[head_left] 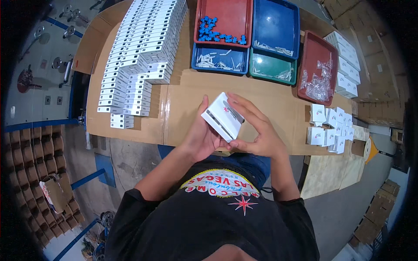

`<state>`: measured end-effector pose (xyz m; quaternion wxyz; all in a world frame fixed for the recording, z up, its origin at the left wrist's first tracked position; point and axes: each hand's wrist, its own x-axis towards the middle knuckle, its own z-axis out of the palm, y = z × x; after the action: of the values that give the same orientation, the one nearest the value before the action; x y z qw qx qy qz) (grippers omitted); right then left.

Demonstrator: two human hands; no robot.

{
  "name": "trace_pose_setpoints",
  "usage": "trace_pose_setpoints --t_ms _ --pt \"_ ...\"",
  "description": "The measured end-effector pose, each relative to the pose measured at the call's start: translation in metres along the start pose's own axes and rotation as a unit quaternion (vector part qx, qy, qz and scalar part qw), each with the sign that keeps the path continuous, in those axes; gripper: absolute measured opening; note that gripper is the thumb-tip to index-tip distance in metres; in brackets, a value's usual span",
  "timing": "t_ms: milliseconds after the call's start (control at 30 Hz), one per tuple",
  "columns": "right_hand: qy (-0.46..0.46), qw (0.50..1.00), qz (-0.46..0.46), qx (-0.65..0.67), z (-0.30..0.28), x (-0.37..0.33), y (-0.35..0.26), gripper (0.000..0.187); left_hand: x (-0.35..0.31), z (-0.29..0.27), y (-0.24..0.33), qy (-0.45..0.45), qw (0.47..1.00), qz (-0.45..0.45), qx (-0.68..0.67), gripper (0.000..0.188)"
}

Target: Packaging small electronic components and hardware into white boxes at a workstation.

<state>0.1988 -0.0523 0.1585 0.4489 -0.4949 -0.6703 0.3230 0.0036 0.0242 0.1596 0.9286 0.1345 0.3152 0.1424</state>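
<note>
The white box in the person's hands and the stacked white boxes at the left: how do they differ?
The held box is single and tilted between the left hand and right hand; the stacked boxes sit many together on the brown tabletop. The held box shows a broad face with red and dark print, while the stacked boxes mainly show narrow sides with small dark marks. Both are white.

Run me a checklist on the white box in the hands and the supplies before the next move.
1. White box supported: ok, left hand and right hand both hold it.
2. Box fully closed: cannot tell; dark strips show along one side.
3. Box contents: cannot tell, interior hidden.
4. Blue pieces inside their red tray: ok.
5. Clear plastic pieces available: ok, several lie in the far-right red tray.
</note>
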Motion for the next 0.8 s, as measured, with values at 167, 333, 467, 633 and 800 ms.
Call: trace_pose_setpoints --t_ms 167,333,467,633,800 --pt "-0.008 0.999 0.03 -0.026 -0.001 0.0 0.002 0.077 -0.001 -0.008 0.0 -0.153 0.988 0.016 -0.013 0.093" --pt "0.049 0.997 0.047 -0.042 0.007 0.0 0.0 0.068 -0.002 0.015 -0.025 0.004 0.986 0.1 0.133 0.089" --pt "0.047 0.991 0.021 -0.124 0.004 0.005 -0.002 0.068 0.0 0.01 -0.028 -0.043 0.996 0.072 0.019 0.081" --pt "0.009 0.998 0.064 -0.01 0.005 0.0 0.001 0.08 -0.002 0.014 -0.027 -0.054 0.998 0.046 0.005 0.074" --pt "0.036 0.998 0.022 -0.048 0.009 0.003 -0.002 0.073 -0.006 0.017 -0.034 -0.041 0.995 0.089 0.009 0.064"
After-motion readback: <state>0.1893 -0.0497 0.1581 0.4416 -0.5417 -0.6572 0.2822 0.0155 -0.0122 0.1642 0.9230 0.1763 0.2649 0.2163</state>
